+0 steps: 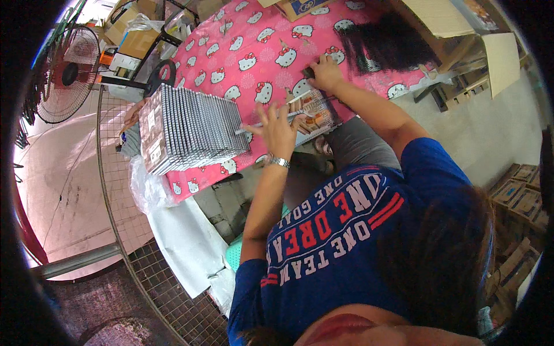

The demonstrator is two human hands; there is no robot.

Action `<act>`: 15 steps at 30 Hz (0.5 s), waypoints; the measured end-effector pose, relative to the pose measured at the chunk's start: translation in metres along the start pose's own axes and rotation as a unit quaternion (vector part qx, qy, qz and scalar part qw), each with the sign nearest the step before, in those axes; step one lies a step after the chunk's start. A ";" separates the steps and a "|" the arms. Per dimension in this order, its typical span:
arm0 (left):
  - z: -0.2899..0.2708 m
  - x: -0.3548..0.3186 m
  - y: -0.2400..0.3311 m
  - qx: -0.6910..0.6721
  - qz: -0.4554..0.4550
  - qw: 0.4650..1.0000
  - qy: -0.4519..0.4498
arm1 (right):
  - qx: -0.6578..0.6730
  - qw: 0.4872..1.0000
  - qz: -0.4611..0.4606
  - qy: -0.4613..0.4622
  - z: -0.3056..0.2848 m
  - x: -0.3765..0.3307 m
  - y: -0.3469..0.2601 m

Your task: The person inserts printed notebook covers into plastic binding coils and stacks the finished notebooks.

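My left hand (278, 130), with a metal watch at its wrist, has its fingers spread beside a notebook (316, 114) with a brown picture cover. The thumb side meets the notebook's left part, and a thin pale strip shows by the fingers. Beyond the notebook, my right hand (326, 74) is curled at a small dark thing (309, 73) that I cannot make out. On my left stands a tall stack of notebooks (196, 130), their bound edges facing me in tight rows.
A pink patterned cloth covers the table (248, 63). A black heap of thin strands (386, 43) lies at the far right, beside an open cardboard box (444, 23). A standing fan (69, 74) is at the left; a clear plastic bag (150, 183) hangs by the table's near left corner.
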State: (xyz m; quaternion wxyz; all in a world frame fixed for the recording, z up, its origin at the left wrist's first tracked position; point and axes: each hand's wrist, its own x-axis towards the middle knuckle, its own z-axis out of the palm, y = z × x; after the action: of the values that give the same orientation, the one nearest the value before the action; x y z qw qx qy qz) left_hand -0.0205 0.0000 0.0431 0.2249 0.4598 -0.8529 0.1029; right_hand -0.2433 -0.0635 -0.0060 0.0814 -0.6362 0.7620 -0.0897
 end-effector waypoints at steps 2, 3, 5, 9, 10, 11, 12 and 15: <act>0.001 -0.004 0.004 0.029 -0.065 0.997 0.042 | 0.305 0.941 -0.089 -0.115 0.002 0.011 0.018; 0.004 -0.006 0.004 0.015 -0.084 0.996 0.039 | 0.447 0.869 -0.130 -0.167 0.004 0.014 0.024; 0.010 -0.020 -0.004 -0.029 -0.084 0.996 0.026 | 0.650 0.673 -0.148 -0.322 -0.033 -0.023 0.007; 0.009 -0.004 -0.012 -0.140 0.066 0.987 -0.047 | 0.540 0.699 -0.257 -0.392 -0.060 -0.043 0.012; 0.008 0.003 -0.009 -0.159 0.100 0.980 -0.072 | 0.478 0.745 -0.266 -0.381 -0.066 -0.046 0.015; 0.007 0.009 -0.005 -0.169 0.105 0.978 -0.060 | 0.637 0.642 -0.219 -0.367 -0.059 -0.053 0.023; 0.006 0.014 0.000 -0.179 0.110 0.977 -0.048 | 0.632 0.649 -0.214 -0.366 -0.060 -0.058 0.029; 0.007 0.010 0.001 -0.175 0.111 0.976 -0.069 | 0.510 0.755 -0.148 -0.384 -0.088 -0.079 0.022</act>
State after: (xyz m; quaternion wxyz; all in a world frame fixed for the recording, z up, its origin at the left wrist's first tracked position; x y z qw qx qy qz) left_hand -0.0280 -0.0094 0.0419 0.2297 0.3217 -0.9168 -0.0560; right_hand -0.2715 0.0212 0.0748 0.6657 -0.5861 0.4038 -0.2241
